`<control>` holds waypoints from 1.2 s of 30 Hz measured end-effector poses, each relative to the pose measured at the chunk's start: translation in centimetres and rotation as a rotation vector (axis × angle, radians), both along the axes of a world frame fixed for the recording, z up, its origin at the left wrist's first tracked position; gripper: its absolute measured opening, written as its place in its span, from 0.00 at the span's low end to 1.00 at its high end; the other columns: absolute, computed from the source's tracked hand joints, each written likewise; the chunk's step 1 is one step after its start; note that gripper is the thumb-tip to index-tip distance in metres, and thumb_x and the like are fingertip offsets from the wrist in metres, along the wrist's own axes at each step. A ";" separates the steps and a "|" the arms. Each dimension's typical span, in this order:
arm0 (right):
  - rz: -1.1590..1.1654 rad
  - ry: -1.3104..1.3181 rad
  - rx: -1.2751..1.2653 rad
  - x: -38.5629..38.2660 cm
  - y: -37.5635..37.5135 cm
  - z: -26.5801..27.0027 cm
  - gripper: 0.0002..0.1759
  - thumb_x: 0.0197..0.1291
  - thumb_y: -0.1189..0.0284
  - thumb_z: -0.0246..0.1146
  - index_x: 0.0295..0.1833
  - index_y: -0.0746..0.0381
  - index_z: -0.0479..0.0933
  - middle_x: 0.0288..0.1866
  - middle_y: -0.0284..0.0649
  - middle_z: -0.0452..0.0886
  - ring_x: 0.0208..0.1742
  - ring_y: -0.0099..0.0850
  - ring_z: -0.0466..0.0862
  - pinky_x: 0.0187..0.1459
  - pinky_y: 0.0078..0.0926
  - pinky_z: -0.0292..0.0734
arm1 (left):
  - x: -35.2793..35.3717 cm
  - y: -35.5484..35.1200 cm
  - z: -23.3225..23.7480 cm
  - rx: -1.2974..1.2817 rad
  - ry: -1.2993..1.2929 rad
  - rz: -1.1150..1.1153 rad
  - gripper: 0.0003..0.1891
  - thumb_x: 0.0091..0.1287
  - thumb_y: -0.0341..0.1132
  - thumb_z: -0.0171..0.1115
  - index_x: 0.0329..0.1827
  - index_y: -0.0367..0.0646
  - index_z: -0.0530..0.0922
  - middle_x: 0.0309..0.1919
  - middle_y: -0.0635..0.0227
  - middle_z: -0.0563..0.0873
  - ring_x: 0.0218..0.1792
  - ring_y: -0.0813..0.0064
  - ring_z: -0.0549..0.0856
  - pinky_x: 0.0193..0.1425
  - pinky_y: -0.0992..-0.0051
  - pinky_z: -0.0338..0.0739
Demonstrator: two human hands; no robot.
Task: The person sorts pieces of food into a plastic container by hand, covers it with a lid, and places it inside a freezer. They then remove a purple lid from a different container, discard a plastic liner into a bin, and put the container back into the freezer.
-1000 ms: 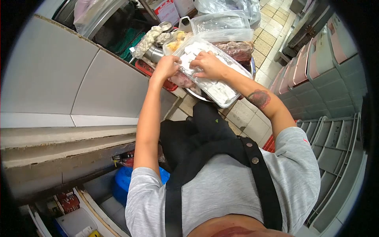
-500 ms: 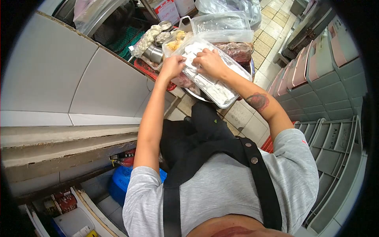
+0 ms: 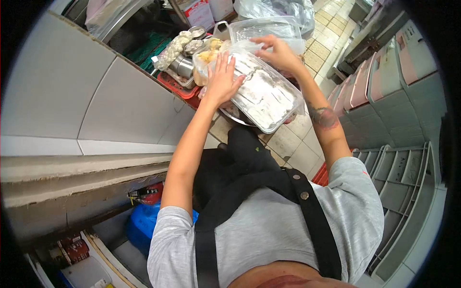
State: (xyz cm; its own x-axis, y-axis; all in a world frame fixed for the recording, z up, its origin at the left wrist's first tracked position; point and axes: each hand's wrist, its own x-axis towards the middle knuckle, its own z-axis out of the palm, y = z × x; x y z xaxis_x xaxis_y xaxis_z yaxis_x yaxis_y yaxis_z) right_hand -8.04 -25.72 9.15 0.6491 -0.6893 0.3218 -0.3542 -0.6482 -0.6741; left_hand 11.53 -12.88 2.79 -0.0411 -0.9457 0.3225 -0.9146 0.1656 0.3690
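The person has a long clear box [image 3: 297,102] in front of them, and it sits at a slant over a round metal bowl [image 3: 240,120], whose rim peeks out under the near side. Inside the box are flat white pieces [image 3: 266,98] that look powdery, laid close together with thin dark gaps between them. The left hand [image 3: 223,82] is by the left side of the box, palm down, with its fingers stretched out and the thumb held away. It looks as if it rests on the edge, but I cannot tell how hard it presses. The right hand [image 3: 277,54] is up over the far end, near another clear tub [image 3: 264,29]. Its fingers are wide and a bit bent, and I see nothing in them. Just past the left hand are some yellow bits in a bag [image 3: 210,54] and a shiny metal tin [image 3: 184,66], with a red tray [image 3: 169,82] near them. The step in hand seems to be setting the white pieces flat and neat in the box. I think a next move here calls for soft, flat fingers, so the pieces do not break, and for one hand to keep the box steady, because a push on one side could make it tip.
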 end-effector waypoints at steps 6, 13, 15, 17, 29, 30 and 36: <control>-0.231 0.015 -0.033 -6.2 -1.9 -0.4 0.22 0.57 0.62 0.66 0.54 0.61 0.79 0.51 0.48 0.82 0.49 0.38 0.83 0.49 0.32 0.77 | -3.5 -0.6 0.4 0.278 -0.284 -0.103 0.45 0.59 0.71 0.50 0.75 0.56 0.55 0.76 0.53 0.45 0.75 0.47 0.45 0.70 0.37 0.42; -0.125 0.234 -0.167 -6.8 10.1 -1.0 0.30 0.61 0.62 0.62 0.64 0.68 0.67 0.68 0.54 0.66 0.69 0.47 0.66 0.67 0.35 0.64 | -3.7 -1.1 -0.5 0.287 -0.277 -0.098 0.48 0.56 0.74 0.48 0.75 0.56 0.56 0.76 0.53 0.45 0.76 0.48 0.44 0.70 0.36 0.40; -0.092 0.391 -0.200 -5.8 12.9 -1.2 0.45 0.59 0.52 0.61 0.67 0.77 0.57 0.72 0.65 0.54 0.74 0.56 0.55 0.71 0.42 0.55 | -3.6 -0.8 -0.6 0.271 -0.257 -0.108 0.45 0.59 0.70 0.48 0.75 0.54 0.56 0.76 0.53 0.46 0.76 0.49 0.45 0.71 0.37 0.40; -0.128 0.508 -0.265 -4.6 14.6 -1.2 0.51 0.56 0.45 0.61 0.67 0.79 0.56 0.71 0.70 0.52 0.74 0.60 0.52 0.71 0.48 0.51 | -3.2 -1.0 -0.8 0.238 -0.215 -0.111 0.42 0.63 0.65 0.49 0.75 0.51 0.56 0.76 0.53 0.47 0.76 0.52 0.47 0.71 0.38 0.40; -0.248 0.707 -0.267 -2.4 15.7 -3.3 0.58 0.55 0.33 0.49 0.70 0.77 0.54 0.74 0.65 0.48 0.77 0.55 0.45 0.72 0.56 0.40 | -2.3 -5.7 -1.7 0.188 -0.185 -0.218 0.37 0.70 0.54 0.45 0.75 0.38 0.50 0.77 0.58 0.46 0.76 0.60 0.48 0.73 0.44 0.46; -0.241 0.702 -0.265 -2.4 15.7 -3.4 0.58 0.55 0.33 0.49 0.70 0.77 0.54 0.74 0.65 0.48 0.77 0.55 0.45 0.72 0.56 0.40 | -2.2 -5.4 -1.8 0.196 -0.195 -0.208 0.38 0.70 0.54 0.45 0.75 0.38 0.49 0.77 0.58 0.46 0.76 0.60 0.48 0.73 0.45 0.46; -0.248 0.702 -0.267 -2.2 15.9 -3.6 0.57 0.54 0.33 0.50 0.70 0.75 0.54 0.74 0.62 0.51 0.76 0.54 0.47 0.71 0.56 0.42 | -2.8 -4.9 -1.2 0.246 -0.221 -0.176 0.38 0.70 0.52 0.46 0.75 0.38 0.47 0.77 0.58 0.44 0.76 0.60 0.47 0.74 0.46 0.47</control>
State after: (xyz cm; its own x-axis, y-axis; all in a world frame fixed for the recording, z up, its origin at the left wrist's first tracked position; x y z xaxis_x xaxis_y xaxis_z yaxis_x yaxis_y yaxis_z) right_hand -10.22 -9.84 5.54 0.5989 -0.7978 0.0689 -0.7946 -0.6028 -0.0726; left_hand 8.77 -17.79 1.59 -0.2530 -0.9661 0.0514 -0.9420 0.2581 0.2145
